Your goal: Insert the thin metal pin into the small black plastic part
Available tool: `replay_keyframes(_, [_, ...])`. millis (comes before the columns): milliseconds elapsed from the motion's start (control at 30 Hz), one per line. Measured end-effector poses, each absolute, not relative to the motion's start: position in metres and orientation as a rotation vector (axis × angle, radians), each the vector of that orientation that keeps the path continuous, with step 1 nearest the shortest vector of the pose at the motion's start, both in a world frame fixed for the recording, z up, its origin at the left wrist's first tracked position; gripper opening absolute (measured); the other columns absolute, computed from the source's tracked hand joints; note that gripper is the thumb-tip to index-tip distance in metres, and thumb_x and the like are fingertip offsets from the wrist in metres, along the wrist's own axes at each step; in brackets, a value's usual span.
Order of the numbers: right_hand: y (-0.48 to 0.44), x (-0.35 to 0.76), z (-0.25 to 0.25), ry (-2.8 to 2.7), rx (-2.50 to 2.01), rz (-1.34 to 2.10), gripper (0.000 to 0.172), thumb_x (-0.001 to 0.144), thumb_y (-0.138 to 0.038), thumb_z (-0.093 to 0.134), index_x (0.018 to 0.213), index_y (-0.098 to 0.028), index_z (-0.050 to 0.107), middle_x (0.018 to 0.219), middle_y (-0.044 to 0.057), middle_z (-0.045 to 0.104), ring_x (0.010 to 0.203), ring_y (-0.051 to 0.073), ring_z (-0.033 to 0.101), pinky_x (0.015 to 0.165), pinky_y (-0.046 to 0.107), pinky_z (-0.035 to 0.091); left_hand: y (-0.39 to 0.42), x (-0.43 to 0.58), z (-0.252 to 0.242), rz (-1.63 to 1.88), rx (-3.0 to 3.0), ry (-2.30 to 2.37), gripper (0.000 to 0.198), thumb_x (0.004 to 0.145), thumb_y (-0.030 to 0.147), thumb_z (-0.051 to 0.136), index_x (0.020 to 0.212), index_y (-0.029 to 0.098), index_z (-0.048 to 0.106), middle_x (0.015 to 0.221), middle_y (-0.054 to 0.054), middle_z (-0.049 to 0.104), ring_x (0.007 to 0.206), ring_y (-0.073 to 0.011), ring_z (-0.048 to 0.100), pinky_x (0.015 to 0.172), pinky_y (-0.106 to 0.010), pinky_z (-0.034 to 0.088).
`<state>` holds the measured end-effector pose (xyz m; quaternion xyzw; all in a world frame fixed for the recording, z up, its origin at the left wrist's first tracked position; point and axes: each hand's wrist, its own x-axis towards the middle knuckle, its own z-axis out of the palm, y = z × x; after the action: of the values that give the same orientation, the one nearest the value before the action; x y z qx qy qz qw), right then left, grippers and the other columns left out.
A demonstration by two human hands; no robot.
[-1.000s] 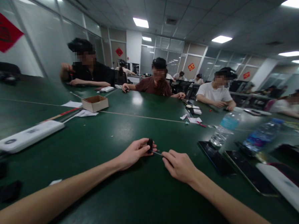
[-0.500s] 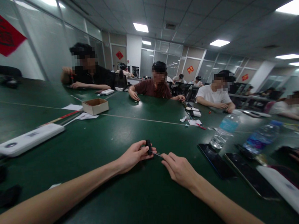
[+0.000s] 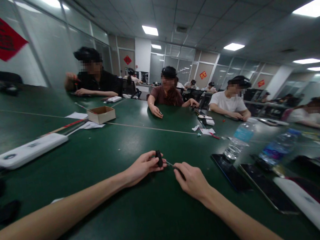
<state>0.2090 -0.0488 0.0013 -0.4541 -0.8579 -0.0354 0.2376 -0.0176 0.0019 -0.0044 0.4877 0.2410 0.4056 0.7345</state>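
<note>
My left hand (image 3: 142,167) is closed around a small black object (image 3: 158,158), pinched upright between thumb and fingers just above the green table (image 3: 103,155). My right hand (image 3: 192,178) is closed on a thin dark tool (image 3: 172,166) whose metal tip touches the side of the black object. Both forearms reach in from the bottom of the view and the two hands nearly meet at the table's middle.
Two dark phones (image 3: 229,172) and two water bottles (image 3: 237,139) lie to the right, white cases at the right edge (image 3: 306,202) and at the left (image 3: 27,150). A cardboard box (image 3: 101,114) and paper scraps sit farther back. Several other people work along the far side.
My hands have stayed nearly still, the tool still against the black object. The person in the brown shirt across the table has moved a hand forward onto the table.
</note>
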Motion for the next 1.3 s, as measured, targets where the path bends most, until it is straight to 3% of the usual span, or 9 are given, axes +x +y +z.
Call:
replay_keyframes(600, [-0.052,0.211,0.007,-2.488,-1.245,-0.177,0.024,0.093,-0.026,0.041,0.106,-0.019,0.060,0.080,0.003,0.058,0.064,0.012,0.053,0.057,0.022,0.038,-0.002,-0.017,0.000,0.880,1.313,0.565,0.029,0.082,0.024,0.062,0.109,0.015,0.061,0.110,-0.012,0.064,0.101,-0.0226,0.059,0.094,-0.040,0.042])
replay_keyframes(933, [-0.054,0.207,0.009,-2.500,-1.199,-0.170,0.027,0.097,-0.027,0.037,0.118,-0.017,0.052,0.088,0.006,0.056,0.069,0.013,0.055,0.059,0.023,0.044,-0.006,-0.015,-0.001,0.987,1.128,0.573,0.032,0.084,0.026,0.061,0.113,0.014,0.057,0.114,-0.014,0.062,0.108,-0.0248,0.058,0.099,-0.045,0.042])
replay_keyframes(1300, [-0.053,0.206,0.007,-2.465,-1.199,-0.092,0.027,0.097,-0.026,0.037,0.119,-0.017,0.051,0.089,0.006,0.056,0.072,0.014,0.056,0.061,0.025,0.046,-0.009,-0.009,-0.002,1.019,0.998,0.565,0.022,0.087,0.022,0.057,0.107,0.013,0.056,0.111,-0.015,0.063,0.108,-0.0235,0.059,0.102,-0.042,0.040])
